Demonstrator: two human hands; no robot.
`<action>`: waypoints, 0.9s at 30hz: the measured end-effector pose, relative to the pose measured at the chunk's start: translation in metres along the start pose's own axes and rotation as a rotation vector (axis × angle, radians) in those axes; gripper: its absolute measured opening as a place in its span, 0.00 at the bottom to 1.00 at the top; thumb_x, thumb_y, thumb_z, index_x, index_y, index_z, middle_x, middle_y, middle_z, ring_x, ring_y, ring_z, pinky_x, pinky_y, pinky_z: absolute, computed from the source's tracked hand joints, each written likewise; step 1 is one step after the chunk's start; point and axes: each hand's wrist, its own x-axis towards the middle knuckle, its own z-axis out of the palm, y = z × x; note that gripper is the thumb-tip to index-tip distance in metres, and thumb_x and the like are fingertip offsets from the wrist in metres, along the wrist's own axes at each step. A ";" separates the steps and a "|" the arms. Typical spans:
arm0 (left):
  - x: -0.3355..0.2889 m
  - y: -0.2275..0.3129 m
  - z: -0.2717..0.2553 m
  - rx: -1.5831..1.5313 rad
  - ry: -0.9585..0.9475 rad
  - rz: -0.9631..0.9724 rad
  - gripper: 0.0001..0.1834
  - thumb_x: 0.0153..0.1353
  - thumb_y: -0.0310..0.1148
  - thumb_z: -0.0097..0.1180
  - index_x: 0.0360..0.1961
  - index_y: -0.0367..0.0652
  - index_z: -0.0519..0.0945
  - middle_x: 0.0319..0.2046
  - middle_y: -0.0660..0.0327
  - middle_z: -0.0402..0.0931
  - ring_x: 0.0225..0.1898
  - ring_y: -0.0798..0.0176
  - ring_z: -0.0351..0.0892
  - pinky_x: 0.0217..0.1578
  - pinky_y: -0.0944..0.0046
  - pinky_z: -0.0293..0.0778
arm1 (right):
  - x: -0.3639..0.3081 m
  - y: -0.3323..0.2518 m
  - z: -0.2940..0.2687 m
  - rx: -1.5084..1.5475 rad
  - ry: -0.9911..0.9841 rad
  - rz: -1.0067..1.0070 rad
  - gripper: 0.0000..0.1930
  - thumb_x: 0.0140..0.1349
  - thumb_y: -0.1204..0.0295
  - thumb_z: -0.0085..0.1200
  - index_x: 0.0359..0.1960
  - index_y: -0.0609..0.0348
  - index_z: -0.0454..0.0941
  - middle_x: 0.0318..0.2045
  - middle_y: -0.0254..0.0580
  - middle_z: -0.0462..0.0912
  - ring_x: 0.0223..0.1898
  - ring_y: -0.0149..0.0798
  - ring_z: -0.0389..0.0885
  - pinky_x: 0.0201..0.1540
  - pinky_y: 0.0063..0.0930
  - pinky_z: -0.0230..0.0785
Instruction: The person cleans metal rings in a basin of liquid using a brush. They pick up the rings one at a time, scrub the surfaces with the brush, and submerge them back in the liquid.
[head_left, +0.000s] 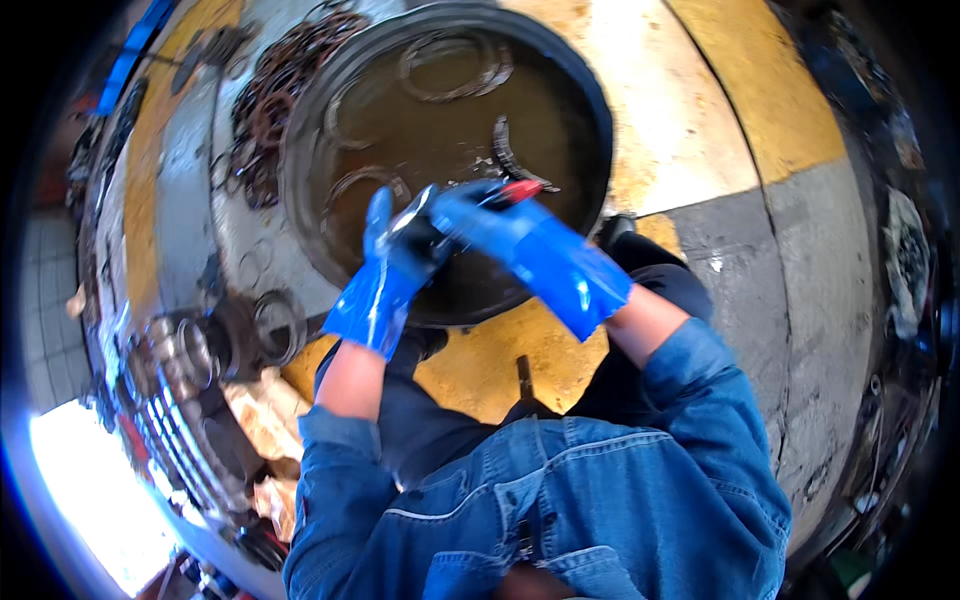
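Observation:
Both my hands wear long blue rubber gloves and meet over the near side of a round dark tub (298, 200) of murky brown liquid. My left hand (385, 275) has its thumb raised and its fingers curled round a dark, shiny metal part (418, 222), whose kind is blurred. Against that part my right hand (520, 235) is closed, and a red-and-black thing (518, 191) sticks out past its fingers; its kind cannot be made out. Metal rings (455, 95) lie in the liquid at the far side. A curved toothed-looking piece (506, 150) shows just beyond my right hand.
A heap of rusty rings (270, 120) lies left of the tub. Nearer on the left stand round metal parts (185, 350) and brown cardboard or paper (268, 415). The floor (740, 260) is painted yellow and grey. Cluttered parts (905, 250) line the right edge.

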 end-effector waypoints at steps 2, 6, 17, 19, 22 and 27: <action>0.007 -0.001 -0.012 0.066 -0.101 -0.035 0.44 0.72 0.67 0.38 0.72 0.39 0.69 0.69 0.49 0.71 0.67 0.47 0.71 0.72 0.46 0.61 | -0.013 -0.008 0.005 -0.100 -0.030 -0.014 0.09 0.69 0.69 0.61 0.46 0.58 0.87 0.42 0.38 0.88 0.41 0.31 0.84 0.48 0.29 0.78; 0.032 0.033 -0.120 0.383 -0.354 0.012 0.25 0.81 0.43 0.39 0.68 0.41 0.75 0.62 0.58 0.80 0.61 0.55 0.77 0.70 0.52 0.66 | 0.014 0.010 -0.004 -0.909 0.182 -0.052 0.13 0.56 0.60 0.65 0.37 0.52 0.90 0.32 0.52 0.88 0.36 0.54 0.88 0.43 0.43 0.81; 0.019 0.035 -0.079 1.843 0.420 0.223 0.31 0.68 0.55 0.59 0.47 0.30 0.85 0.41 0.49 0.86 0.40 0.54 0.83 0.47 0.55 0.78 | 0.016 0.021 -0.018 -1.328 0.037 0.338 0.16 0.48 0.55 0.68 0.37 0.47 0.91 0.36 0.45 0.90 0.41 0.53 0.89 0.39 0.51 0.81; 0.026 0.046 -0.088 2.088 0.536 0.144 0.34 0.66 0.58 0.61 0.46 0.29 0.85 0.39 0.46 0.86 0.40 0.53 0.83 0.47 0.53 0.78 | 0.022 0.025 -0.022 -1.346 -0.005 0.376 0.16 0.47 0.56 0.68 0.37 0.47 0.91 0.36 0.45 0.90 0.40 0.52 0.89 0.39 0.51 0.81; 0.033 0.028 -0.078 2.190 0.549 0.042 0.39 0.61 0.65 0.63 0.44 0.30 0.85 0.39 0.41 0.86 0.43 0.42 0.84 0.48 0.46 0.76 | 0.016 0.020 -0.031 -1.343 -0.013 0.344 0.15 0.48 0.56 0.68 0.36 0.48 0.91 0.35 0.45 0.90 0.39 0.52 0.89 0.38 0.50 0.80; 0.059 0.027 -0.087 2.447 0.496 0.086 0.33 0.60 0.60 0.63 0.42 0.34 0.88 0.38 0.42 0.87 0.41 0.38 0.87 0.44 0.46 0.79 | 0.003 0.009 -0.048 -1.323 0.006 0.273 0.15 0.50 0.56 0.66 0.34 0.50 0.90 0.33 0.46 0.89 0.36 0.52 0.88 0.36 0.49 0.79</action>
